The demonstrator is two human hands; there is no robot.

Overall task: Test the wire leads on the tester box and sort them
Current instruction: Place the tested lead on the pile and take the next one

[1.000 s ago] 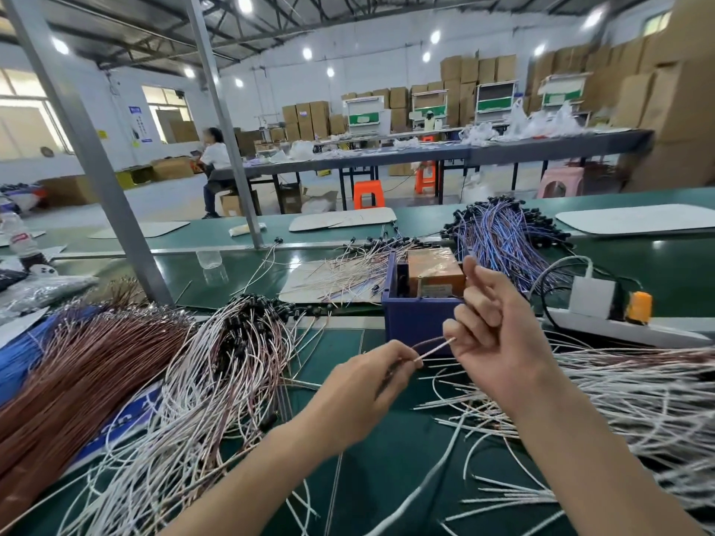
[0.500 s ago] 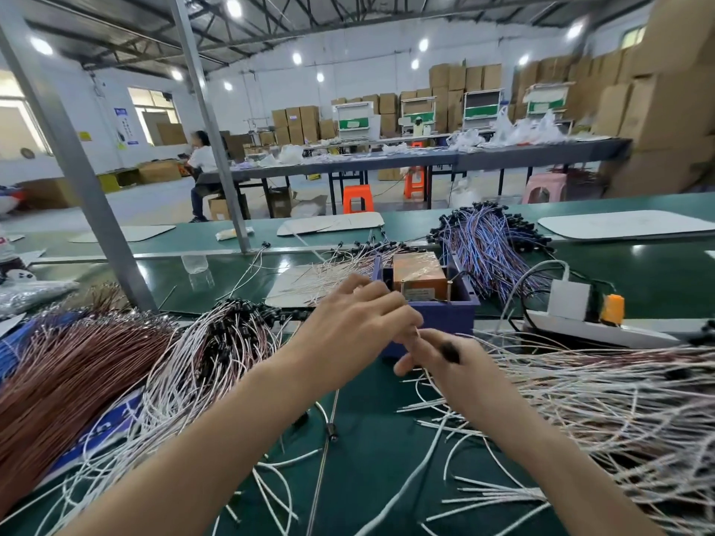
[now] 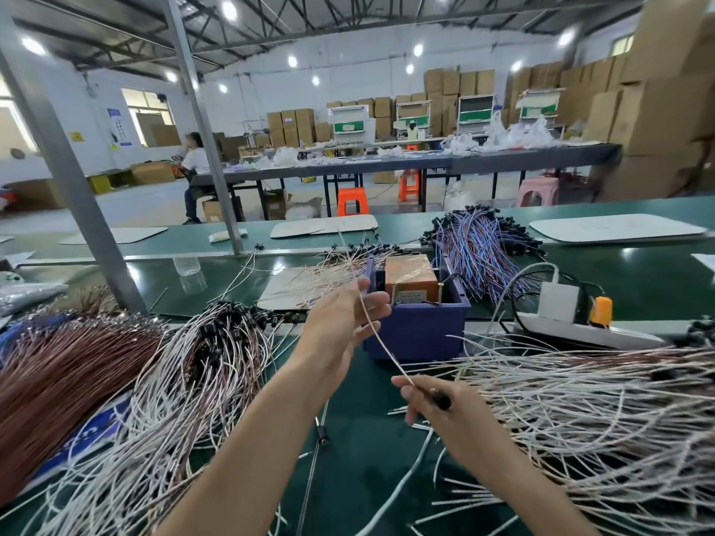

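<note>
Head view: one lead (image 3: 390, 359) runs on a slant between both hands, above the green bench (image 3: 360, 477).
Left hand (image 3: 340, 323): pinches the lead's upper end, just in front of the tester box (image 3: 418, 334).
Right hand (image 3: 437, 404): grips the lower end at its black tip.
Tester box: blue, with an orange unit inside, behind the hands.
Piles: white pile (image 3: 580, 412) at right; black-tipped pile (image 3: 193, 365) at left; brown wires (image 3: 58, 377) far left; blue wires (image 3: 479, 249) behind the box.

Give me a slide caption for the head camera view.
Left hand and right hand hold one wire lead between them near the blue tester box.
</note>
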